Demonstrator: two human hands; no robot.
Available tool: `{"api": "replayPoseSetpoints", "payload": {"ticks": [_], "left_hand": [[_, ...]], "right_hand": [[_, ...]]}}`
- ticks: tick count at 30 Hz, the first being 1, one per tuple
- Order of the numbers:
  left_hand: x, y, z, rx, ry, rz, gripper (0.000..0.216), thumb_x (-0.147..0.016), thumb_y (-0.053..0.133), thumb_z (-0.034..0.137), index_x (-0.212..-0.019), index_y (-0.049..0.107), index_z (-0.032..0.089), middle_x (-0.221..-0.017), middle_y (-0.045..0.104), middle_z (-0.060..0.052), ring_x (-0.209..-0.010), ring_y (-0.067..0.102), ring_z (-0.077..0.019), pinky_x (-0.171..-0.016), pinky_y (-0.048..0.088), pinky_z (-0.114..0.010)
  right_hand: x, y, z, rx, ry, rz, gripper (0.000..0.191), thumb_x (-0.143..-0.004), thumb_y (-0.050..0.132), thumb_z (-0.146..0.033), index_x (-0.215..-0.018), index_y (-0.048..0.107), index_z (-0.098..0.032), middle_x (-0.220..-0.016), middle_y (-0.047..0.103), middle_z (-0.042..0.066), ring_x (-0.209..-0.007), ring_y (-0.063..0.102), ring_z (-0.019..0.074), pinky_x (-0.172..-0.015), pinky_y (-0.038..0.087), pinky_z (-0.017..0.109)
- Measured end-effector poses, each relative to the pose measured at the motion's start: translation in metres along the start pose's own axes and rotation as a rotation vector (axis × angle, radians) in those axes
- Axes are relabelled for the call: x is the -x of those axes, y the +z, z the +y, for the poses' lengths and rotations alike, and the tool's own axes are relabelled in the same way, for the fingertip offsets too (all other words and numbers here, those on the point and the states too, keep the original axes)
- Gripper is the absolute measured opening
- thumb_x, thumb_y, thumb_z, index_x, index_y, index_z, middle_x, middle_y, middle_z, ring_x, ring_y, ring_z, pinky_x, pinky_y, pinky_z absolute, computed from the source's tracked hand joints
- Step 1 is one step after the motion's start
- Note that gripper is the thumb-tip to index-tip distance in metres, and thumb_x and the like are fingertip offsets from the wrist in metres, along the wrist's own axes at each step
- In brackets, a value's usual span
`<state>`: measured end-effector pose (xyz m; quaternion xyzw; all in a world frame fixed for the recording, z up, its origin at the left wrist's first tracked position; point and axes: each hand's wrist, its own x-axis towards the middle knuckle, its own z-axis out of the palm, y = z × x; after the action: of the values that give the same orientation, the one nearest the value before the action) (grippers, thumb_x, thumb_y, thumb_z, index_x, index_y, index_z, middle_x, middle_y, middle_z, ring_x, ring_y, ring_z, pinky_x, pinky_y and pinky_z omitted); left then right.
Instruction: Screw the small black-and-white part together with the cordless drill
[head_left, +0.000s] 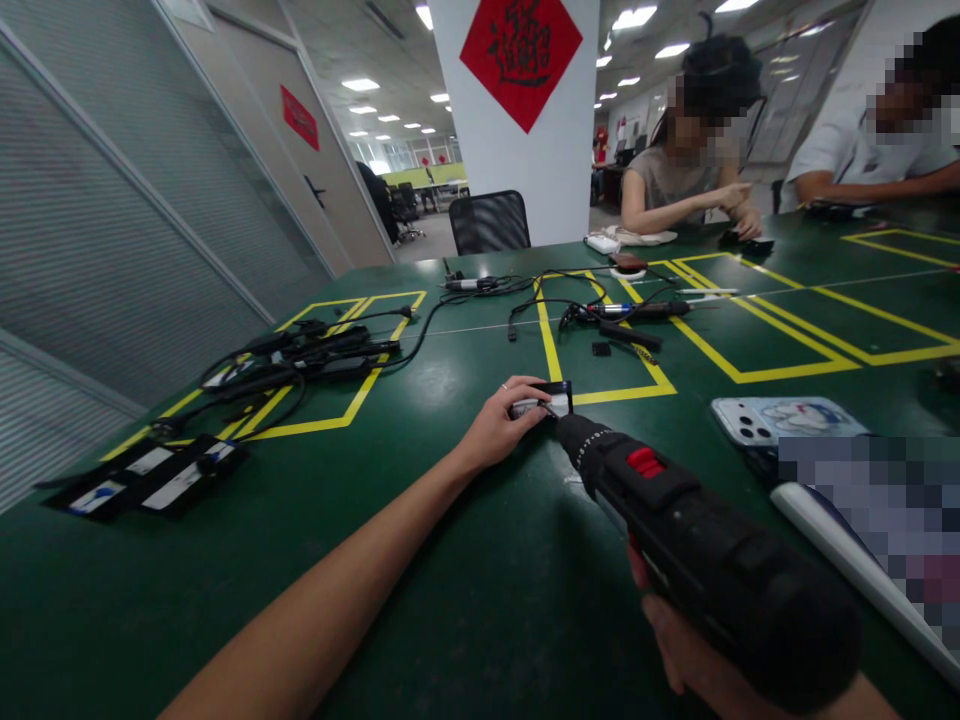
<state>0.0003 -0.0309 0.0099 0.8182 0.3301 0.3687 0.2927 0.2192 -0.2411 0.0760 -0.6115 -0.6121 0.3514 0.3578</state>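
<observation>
My left hand rests on the green table with its fingers pressed on a small black and white part, holding it down. A ring is on one finger. My right hand grips a black electric screwdriver with a red switch. Its tip points at the small part and touches or nearly touches it. Most of my right hand is hidden under the tool's body.
Black cables and adapters lie in a yellow-taped box at left, and flat black parts nearer. A phone lies at right. More tools and cables lie mid-table. Two other people sit at the far right side.
</observation>
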Motion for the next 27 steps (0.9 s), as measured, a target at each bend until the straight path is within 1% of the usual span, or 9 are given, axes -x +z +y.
{"api": "replayPoseSetpoints", "payload": {"ticks": [6, 9, 13, 15, 18, 20, 23, 25, 27], "left_hand": [[0.000, 0.000, 0.000, 0.009, -0.015, -0.003, 0.017, -0.087, 0.056, 0.019, -0.101, 0.068, 0.021, -0.125, 0.057, -0.009, -0.119, 0.052, -0.0221, -0.105, 0.038, -0.044], [0.000, 0.000, 0.001, 0.008, -0.021, -0.003, 0.017, -0.087, 0.057, 0.019, -0.100, 0.068, 0.021, -0.125, 0.057, -0.009, -0.119, 0.052, -0.0225, -0.105, 0.038, -0.043], [0.001, 0.000, 0.001, 0.009, -0.018, -0.002, 0.017, -0.088, 0.056, 0.019, -0.100, 0.068, 0.021, -0.125, 0.057, -0.009, -0.119, 0.052, -0.0222, -0.105, 0.038, -0.045], [0.001, 0.000, 0.001, 0.012, -0.016, -0.001, 0.017, -0.088, 0.056, 0.019, -0.100, 0.068, 0.021, -0.124, 0.056, -0.009, -0.118, 0.052, -0.0220, -0.105, 0.038, -0.045], [0.001, 0.000, 0.002, 0.016, -0.018, 0.000, 0.017, -0.088, 0.056, 0.018, -0.100, 0.068, 0.021, -0.125, 0.056, -0.009, -0.119, 0.052, -0.0217, -0.105, 0.038, -0.044], [0.001, 0.000, 0.001, 0.016, -0.018, -0.003, 0.017, -0.088, 0.056, 0.018, -0.100, 0.068, 0.021, -0.125, 0.056, -0.009, -0.119, 0.052, -0.0215, -0.105, 0.038, -0.044], [0.001, 0.000, 0.001, 0.016, -0.017, 0.001, 0.017, -0.088, 0.056, 0.018, -0.100, 0.068, 0.021, -0.125, 0.056, -0.009, -0.119, 0.052, -0.0217, -0.105, 0.037, -0.044], [0.001, 0.000, 0.001, 0.015, -0.017, 0.003, 0.018, -0.088, 0.056, 0.018, -0.101, 0.068, 0.021, -0.125, 0.056, -0.009, -0.119, 0.052, -0.0217, -0.105, 0.037, -0.044], [0.001, 0.000, 0.001, 0.013, -0.015, 0.000, 0.018, -0.088, 0.056, 0.018, -0.101, 0.068, 0.021, -0.125, 0.056, -0.009, -0.119, 0.052, -0.0218, -0.105, 0.038, -0.045]], "right_hand": [[-0.003, 0.008, 0.021, -0.009, -0.048, 0.004, 0.011, -0.074, 0.063, -0.016, -0.071, 0.067, -0.026, -0.053, 0.060, -0.002, -0.048, 0.061, 0.0161, -0.049, 0.054, 0.026], [-0.002, 0.009, 0.023, -0.033, -0.050, -0.004, 0.010, -0.074, 0.064, -0.018, -0.076, 0.068, -0.026, -0.053, 0.060, -0.002, -0.047, 0.060, 0.0159, -0.046, 0.052, 0.027], [0.001, 0.015, 0.028, -0.053, -0.036, -0.013, 0.016, -0.078, 0.061, -0.019, -0.089, 0.068, -0.028, -0.055, 0.062, -0.002, -0.043, 0.058, 0.0151, -0.043, 0.050, 0.027], [0.001, 0.022, 0.032, -0.065, -0.019, -0.014, 0.017, -0.080, 0.059, -0.018, -0.090, 0.066, -0.029, -0.054, 0.061, -0.003, -0.038, 0.055, 0.0140, -0.039, 0.048, 0.026], [0.000, 0.032, 0.035, -0.094, 0.010, -0.013, 0.015, -0.080, 0.058, -0.017, -0.087, 0.064, -0.028, -0.054, 0.061, -0.003, -0.036, 0.054, 0.0129, -0.036, 0.046, 0.024], [0.000, 0.031, 0.033, -0.080, -0.002, -0.002, 0.016, -0.078, 0.059, -0.016, -0.087, 0.064, -0.028, -0.057, 0.063, -0.003, -0.039, 0.056, 0.0136, -0.039, 0.048, 0.025], [0.002, 0.018, 0.026, 0.025, -0.071, 0.035, 0.018, -0.074, 0.064, -0.014, -0.085, 0.067, -0.028, -0.066, 0.067, 0.000, -0.051, 0.063, 0.0177, -0.051, 0.055, 0.030], [0.004, 0.008, 0.021, 0.063, -0.086, 0.057, 0.013, -0.074, 0.064, -0.015, -0.079, 0.067, -0.027, -0.070, 0.069, 0.002, -0.061, 0.067, 0.0208, -0.059, 0.058, 0.033], [0.005, 0.002, 0.020, 0.072, -0.085, 0.063, 0.011, -0.075, 0.063, -0.017, -0.075, 0.067, -0.027, -0.069, 0.068, 0.002, -0.065, 0.068, 0.0218, -0.061, 0.059, 0.034]]}}
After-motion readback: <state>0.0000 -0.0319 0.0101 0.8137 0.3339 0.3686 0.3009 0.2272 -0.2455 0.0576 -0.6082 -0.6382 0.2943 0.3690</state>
